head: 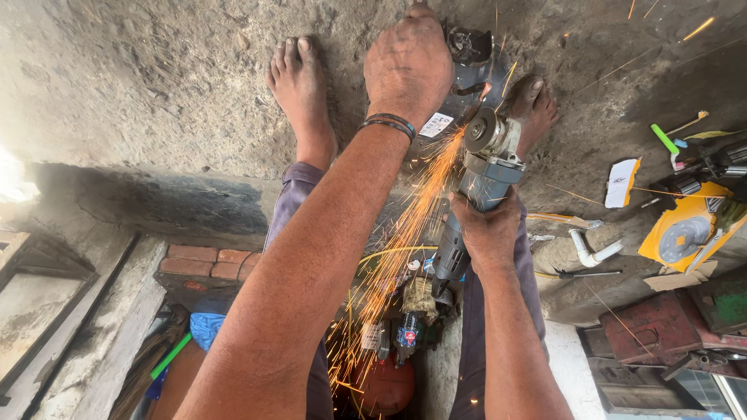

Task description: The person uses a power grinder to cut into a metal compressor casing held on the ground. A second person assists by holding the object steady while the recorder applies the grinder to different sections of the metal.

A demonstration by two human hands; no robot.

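Left hand [408,66] presses down the metal part [471,66] steady, while right hand [489,233] clamps the angle grinder [478,175] just beside it, sparks [405,233] flying back.

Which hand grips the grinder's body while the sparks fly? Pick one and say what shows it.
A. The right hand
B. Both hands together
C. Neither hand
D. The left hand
A. The right hand wraps around the blue-grey grinder, while the left hand presses down on the dark metal piece being ground, beside the orange sparks.
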